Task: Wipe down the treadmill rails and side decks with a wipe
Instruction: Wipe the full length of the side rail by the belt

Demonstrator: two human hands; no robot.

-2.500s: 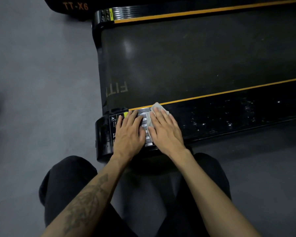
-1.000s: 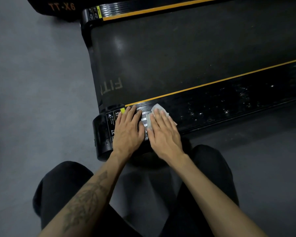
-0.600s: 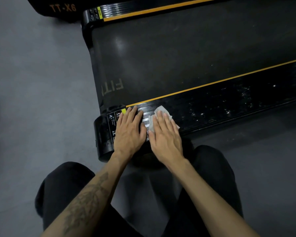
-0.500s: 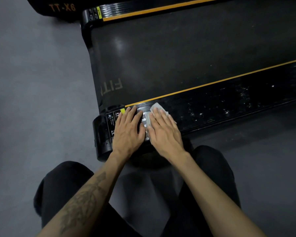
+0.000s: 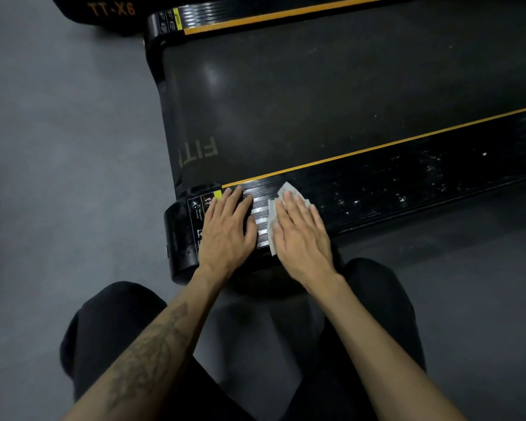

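- The wipe [image 5: 274, 221] is pressed flat on the near deck [image 5: 407, 189], at its end corner, under the right hand [image 5: 301, 235], fingers straight.
- The left hand [image 5: 228, 226] is rested flat beside it.
- Wiping is judged barely begun; a sweep along the speckled deck is called for next.

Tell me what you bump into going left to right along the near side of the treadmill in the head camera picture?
Grey floor → rounded black end cap → warning stickers → left hand → shiny ribbed strip → white wipe → right hand → speckled black side deck.
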